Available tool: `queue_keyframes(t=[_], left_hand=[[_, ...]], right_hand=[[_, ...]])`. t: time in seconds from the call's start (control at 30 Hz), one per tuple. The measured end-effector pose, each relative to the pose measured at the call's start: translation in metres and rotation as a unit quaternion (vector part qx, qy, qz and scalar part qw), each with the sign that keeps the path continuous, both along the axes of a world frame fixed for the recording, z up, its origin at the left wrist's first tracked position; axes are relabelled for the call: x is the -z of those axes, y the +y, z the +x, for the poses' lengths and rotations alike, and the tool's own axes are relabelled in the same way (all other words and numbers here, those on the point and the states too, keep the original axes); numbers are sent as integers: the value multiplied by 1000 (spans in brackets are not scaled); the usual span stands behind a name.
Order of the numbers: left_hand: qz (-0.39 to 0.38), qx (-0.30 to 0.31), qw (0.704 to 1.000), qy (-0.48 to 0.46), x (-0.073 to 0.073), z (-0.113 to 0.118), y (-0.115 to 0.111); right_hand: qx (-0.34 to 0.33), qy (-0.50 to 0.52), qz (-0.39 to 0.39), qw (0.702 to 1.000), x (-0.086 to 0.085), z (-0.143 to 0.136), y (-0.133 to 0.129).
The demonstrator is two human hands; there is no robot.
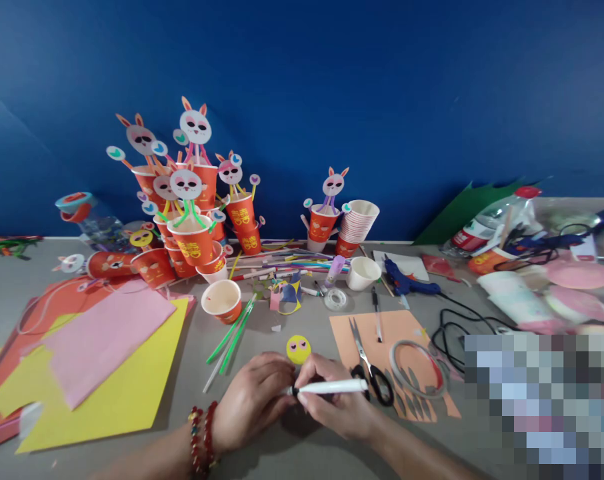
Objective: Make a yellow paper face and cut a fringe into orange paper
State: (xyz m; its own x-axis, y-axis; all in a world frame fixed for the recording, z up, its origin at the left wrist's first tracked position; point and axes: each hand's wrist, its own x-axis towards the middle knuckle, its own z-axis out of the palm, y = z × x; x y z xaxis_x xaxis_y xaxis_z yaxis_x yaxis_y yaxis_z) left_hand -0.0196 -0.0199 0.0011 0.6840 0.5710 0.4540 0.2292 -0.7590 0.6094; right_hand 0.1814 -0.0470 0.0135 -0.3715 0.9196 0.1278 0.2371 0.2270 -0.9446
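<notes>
A white marker (335, 387) lies across the fingers of my right hand (332, 393), which grips it near its dark end. My left hand (259, 393), with red bead bracelets at the wrist, meets that end with curled fingers. Whatever the left fingertips pinch is hidden. Just beyond both hands, a yellow paper disc (299, 349) with two pink eye shapes with dark centres lies face up on the grey table. Scissors (365, 360) with black handles rest on an orange paper sheet (347, 327), close to my right hand.
Red paper cups (192, 240) with rabbit-faced figures stand at the back left, beside yellow (152, 373) and pink paper (107, 333). Green straws (232, 333), an open cup (222, 300), a tape roll (336, 299) and a blue glue gun (407, 281) surround the work area.
</notes>
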Motion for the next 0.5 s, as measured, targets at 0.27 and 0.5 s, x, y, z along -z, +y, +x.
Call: queue_keyframes(t=[0.27,0.5], left_hand=[[28,-39,999,12,4,2,-5],[54,-43,998,13,3,3,-10]], right_hand=[[34,-37,83,995,1,0,3],[31,-26,88,995,9,-6,-8]])
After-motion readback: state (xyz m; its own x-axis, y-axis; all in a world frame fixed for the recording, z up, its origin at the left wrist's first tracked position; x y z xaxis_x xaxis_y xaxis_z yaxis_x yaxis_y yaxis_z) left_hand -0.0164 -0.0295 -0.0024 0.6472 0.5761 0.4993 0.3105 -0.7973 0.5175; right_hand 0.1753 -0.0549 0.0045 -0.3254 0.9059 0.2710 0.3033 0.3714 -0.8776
